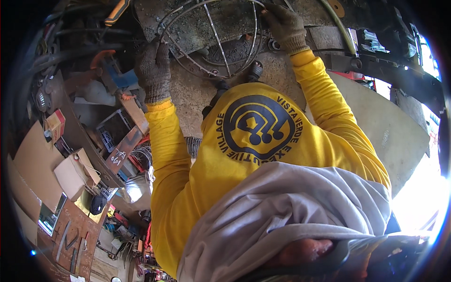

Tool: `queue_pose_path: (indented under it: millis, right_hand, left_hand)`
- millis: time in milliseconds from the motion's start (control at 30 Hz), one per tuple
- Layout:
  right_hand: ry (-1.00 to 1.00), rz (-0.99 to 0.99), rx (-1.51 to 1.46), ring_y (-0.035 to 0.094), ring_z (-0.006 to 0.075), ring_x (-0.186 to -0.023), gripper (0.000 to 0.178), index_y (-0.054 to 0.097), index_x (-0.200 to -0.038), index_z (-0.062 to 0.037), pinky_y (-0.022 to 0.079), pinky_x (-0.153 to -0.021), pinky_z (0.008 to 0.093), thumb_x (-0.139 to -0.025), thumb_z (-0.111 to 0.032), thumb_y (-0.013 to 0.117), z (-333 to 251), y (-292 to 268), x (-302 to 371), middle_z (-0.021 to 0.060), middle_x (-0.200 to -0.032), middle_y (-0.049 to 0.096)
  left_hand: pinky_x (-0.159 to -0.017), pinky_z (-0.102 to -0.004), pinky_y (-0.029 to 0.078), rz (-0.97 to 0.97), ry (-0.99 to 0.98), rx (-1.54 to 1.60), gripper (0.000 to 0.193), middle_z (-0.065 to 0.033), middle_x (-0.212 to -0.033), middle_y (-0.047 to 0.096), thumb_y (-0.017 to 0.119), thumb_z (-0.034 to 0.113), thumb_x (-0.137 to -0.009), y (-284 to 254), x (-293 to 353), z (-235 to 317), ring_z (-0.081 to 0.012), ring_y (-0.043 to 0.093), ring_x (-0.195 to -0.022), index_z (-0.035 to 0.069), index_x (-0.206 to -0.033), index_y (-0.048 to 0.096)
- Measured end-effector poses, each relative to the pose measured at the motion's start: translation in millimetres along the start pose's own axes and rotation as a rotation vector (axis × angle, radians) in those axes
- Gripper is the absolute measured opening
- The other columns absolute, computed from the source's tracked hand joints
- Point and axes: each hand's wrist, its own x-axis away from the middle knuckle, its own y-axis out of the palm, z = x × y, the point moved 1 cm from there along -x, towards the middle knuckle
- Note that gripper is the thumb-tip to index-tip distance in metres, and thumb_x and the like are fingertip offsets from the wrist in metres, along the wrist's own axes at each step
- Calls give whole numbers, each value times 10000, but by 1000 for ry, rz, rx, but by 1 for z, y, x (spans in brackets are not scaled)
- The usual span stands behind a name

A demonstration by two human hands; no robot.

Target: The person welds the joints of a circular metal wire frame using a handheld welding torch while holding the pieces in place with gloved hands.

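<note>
Fingers of both hands, in dark knit gloves, grasp the rim of a wire frame (217, 36), though the tips are partly hidden. From left to right: beyond the left fingers, up and outward, lies an orange-and-black handle (117, 13); just outside them, a blue metal part (123, 78). Next, the left hand (156, 77) closes at the frame's near-left rim. Between the two sets of fingers spans the frame, a rounded cage of thin rod and ribs, with a dusty metal plate (239, 21) behind it. The right hand (285, 30) grips the far-right rim; outside its fingers runs a curved tube (343, 29). Judged by its slender members, the frame should be light, springy and hard to break; opposed holds on the outer rim suit it better than single ribs.
</note>
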Motion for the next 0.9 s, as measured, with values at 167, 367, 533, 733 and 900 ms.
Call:
queue_pose_path:
  millis: [167, 367, 533, 733, 900]
  right_hand:
    - [-59, 80, 50, 671, 131, -787, 281, 686, -1225, -14, 554, -707, 301, -959, -101, 656, 8, 1, -1, 71, -938, 728]
    - [-279, 74, 440, 678, 151, -733, 299, 699, -1214, -35, 545, -658, 302, -920, -71, 660, 7, 1, -6, 89, -881, 718]
    - [-217, 63, 190, 678, 176, -699, 284, 713, -1188, -44, 533, -625, 318, -912, -79, 653, 8, 6, -3, 109, -831, 706]
    - [-469, 142, 336, 669, 198, -676, 268, 726, -1158, -44, 519, -598, 340, -904, -72, 647, 14, 4, -5, 102, -797, 693]
    - [-446, -9, 456, 695, 192, -784, 357, 671, -1253, -44, 559, -705, 332, -897, -72, 673, 20, -8, -14, 115, -959, 723]
  left_hand:
    - [-751, -371, 542, -2, -28, 36, 212, -136, -909, 723, 723, 190, -912, 0, -5, 8, -294, 693, -812, 45, -1064, 750]
    - [-770, -355, 545, 39, -12, 67, 220, -131, -940, 737, 721, 187, -922, 5, 1, -6, -258, 706, -846, 51, -1092, 747]
    - [-807, -340, 549, -7, -57, 128, 232, -118, -969, 746, 715, 192, -939, -4, 4, 2, -241, 714, -887, 53, -1123, 741]
    - [-832, -328, 549, 10, -45, 179, 258, -131, -1003, 748, 732, 193, -932, -7, 6, -4, -246, 717, -894, 51, -1148, 734]
    - [-831, -316, 537, -19, -143, 350, 249, -113, -1057, 747, 710, 172, -950, 2, 6, -6, -197, 703, -914, 8, -1137, 723]
